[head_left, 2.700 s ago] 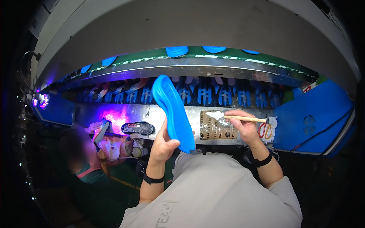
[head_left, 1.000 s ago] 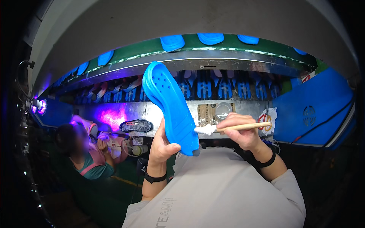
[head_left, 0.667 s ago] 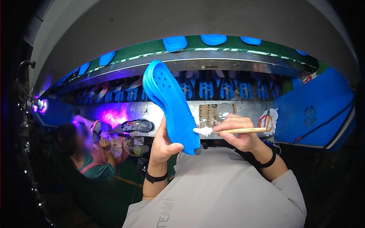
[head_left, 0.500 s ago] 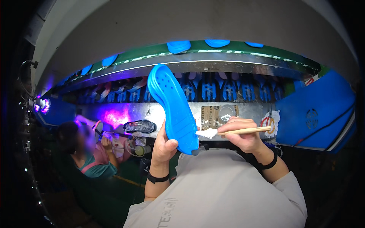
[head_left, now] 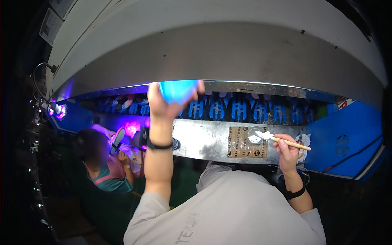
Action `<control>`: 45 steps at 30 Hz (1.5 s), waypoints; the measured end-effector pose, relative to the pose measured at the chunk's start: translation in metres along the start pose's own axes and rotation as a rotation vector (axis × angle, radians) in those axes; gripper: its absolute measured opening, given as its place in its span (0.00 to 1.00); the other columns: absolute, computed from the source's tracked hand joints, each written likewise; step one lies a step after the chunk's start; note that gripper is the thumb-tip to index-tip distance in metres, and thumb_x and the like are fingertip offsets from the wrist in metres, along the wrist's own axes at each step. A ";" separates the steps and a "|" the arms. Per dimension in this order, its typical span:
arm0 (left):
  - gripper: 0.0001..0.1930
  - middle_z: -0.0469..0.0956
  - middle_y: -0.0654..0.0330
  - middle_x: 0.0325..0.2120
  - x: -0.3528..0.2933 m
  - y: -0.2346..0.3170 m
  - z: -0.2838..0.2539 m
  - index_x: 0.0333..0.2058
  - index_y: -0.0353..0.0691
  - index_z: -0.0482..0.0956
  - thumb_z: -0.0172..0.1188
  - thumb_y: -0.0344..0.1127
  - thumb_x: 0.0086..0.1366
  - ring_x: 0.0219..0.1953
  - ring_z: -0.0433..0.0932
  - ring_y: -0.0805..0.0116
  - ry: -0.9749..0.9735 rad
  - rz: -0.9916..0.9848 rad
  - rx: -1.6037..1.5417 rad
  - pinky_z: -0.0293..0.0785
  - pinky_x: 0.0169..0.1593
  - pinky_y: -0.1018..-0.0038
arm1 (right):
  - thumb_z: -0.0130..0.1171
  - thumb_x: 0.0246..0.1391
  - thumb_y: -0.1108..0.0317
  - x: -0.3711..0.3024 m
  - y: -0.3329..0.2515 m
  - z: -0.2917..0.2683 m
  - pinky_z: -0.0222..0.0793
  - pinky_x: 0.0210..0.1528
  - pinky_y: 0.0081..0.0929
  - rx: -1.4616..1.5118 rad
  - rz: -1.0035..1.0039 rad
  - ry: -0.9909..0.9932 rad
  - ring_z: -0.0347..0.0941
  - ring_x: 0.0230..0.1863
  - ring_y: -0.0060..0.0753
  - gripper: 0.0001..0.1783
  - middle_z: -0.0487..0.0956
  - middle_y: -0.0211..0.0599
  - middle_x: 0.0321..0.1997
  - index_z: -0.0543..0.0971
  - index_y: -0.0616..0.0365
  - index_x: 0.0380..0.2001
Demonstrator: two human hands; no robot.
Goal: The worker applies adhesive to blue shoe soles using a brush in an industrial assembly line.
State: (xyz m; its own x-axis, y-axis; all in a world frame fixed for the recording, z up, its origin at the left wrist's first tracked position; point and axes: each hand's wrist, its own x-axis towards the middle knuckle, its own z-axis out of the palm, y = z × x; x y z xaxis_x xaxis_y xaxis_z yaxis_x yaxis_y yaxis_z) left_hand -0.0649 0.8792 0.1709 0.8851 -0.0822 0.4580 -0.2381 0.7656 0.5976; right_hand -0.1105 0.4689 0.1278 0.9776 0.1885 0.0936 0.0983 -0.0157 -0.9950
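My left hand (head_left: 160, 103) stretches forward, closed around a blue shoe sole (head_left: 179, 90). The sole's far part is hidden beneath the edge of the grey metal hood, and motion blurs both hand and sole. On the right, my right hand (head_left: 287, 154) pinches the light wooden handle of a brush (head_left: 297, 144). The brush's tip is white and points left, at the rim of a small round clear dish (head_left: 250, 136) with white paste in it. Under the dish lies a piece of brown printed cardboard (head_left: 236, 149).
A metal bench (head_left: 200, 139) runs across in front of me. Behind it stands a row of blue clamp-like holders (head_left: 239, 111), under the hood (head_left: 228, 49). White crumpled material (head_left: 306, 141) lies at right, beside a blue panel (head_left: 347, 141). A co-worker (head_left: 110, 171) holding a shoe sits at left, near purple lamps (head_left: 60, 112).
My left hand has carried the blue sole forward to the hood's edge. My right hand has moved right, taking the brush off the sole and over to the dish. The view has shifted.
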 end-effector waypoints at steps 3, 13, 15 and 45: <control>0.19 0.78 0.49 0.46 0.053 0.022 -0.063 0.53 0.30 0.73 0.50 0.40 0.73 0.39 0.81 0.53 0.481 0.284 -0.292 0.83 0.40 0.62 | 0.57 0.64 0.67 -0.001 0.002 0.004 0.67 0.36 0.14 -0.006 0.029 -0.038 0.75 0.36 0.16 0.13 0.82 0.32 0.36 0.81 0.65 0.46; 0.18 0.79 0.51 0.45 0.020 0.082 -0.146 0.53 0.32 0.73 0.53 0.39 0.73 0.40 0.81 0.55 0.829 0.266 0.264 0.83 0.39 0.62 | 0.57 0.64 0.71 0.000 0.035 -0.007 0.72 0.41 0.20 -0.117 0.179 -0.045 0.77 0.38 0.21 0.11 0.82 0.33 0.40 0.81 0.64 0.45; 0.18 0.79 0.51 0.44 0.009 0.087 -0.152 0.53 0.32 0.73 0.53 0.39 0.72 0.40 0.81 0.55 0.902 0.265 0.391 0.83 0.39 0.62 | 0.59 0.63 0.70 0.008 0.050 -0.009 0.73 0.40 0.22 -0.280 0.166 -0.079 0.78 0.37 0.23 0.10 0.83 0.33 0.39 0.82 0.63 0.44; 0.43 0.67 0.43 0.62 -0.191 -0.108 0.066 0.69 0.29 0.51 0.61 0.44 0.63 0.63 0.70 0.53 0.248 -0.386 -0.414 0.67 0.65 0.57 | 0.63 0.56 0.67 0.039 0.126 -0.017 0.73 0.33 0.26 -0.625 -0.154 -0.083 0.79 0.29 0.31 0.09 0.85 0.38 0.35 0.85 0.59 0.38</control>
State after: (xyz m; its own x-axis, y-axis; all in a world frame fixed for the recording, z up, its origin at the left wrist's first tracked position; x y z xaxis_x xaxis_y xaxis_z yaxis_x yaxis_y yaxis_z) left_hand -0.2351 0.7698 0.0624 0.9549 -0.2903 0.0630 0.2492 0.8984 0.3617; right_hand -0.0570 0.4578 0.0065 0.9284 0.3091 0.2061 0.3507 -0.5463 -0.7606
